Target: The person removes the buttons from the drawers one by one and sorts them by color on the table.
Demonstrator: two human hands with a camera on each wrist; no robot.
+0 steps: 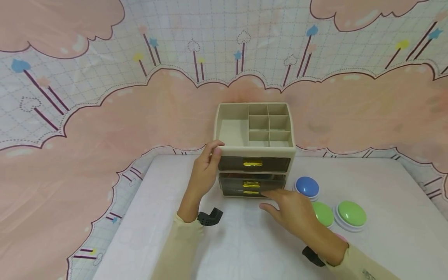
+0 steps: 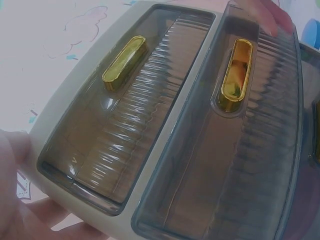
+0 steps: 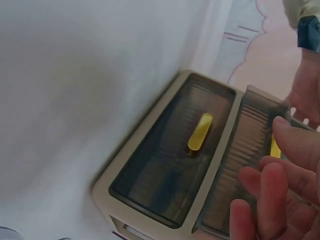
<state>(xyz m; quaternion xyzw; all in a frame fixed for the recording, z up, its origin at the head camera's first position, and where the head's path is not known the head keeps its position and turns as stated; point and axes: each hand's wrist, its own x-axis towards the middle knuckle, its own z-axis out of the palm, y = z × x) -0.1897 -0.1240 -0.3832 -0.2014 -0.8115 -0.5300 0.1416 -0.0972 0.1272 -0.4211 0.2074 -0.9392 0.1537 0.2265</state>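
A cream drawer box (image 1: 254,149) stands with its dark see-through drawers facing the person. The top drawer (image 2: 125,105) is closed; the one below it (image 2: 220,150) sticks out a little. My left hand (image 1: 206,171) grips the box's upper left corner, and its thumb and fingers (image 2: 47,212) show at the box's edge in the left wrist view. My right hand (image 1: 294,210) reaches the lower right front, fingertips at the drawer fronts beside the gold handles. In the right wrist view that hand (image 3: 285,190) has loosely bent fingers, none seen round a handle (image 3: 201,132).
Right of the box lie a blue round button (image 1: 307,186) and two green ones (image 1: 352,213) (image 1: 322,214), with something pink partly hidden under the right forearm. Open compartments (image 1: 233,130) form the box's top. A patterned cloth (image 1: 157,116) hangs behind the white table (image 1: 140,241).
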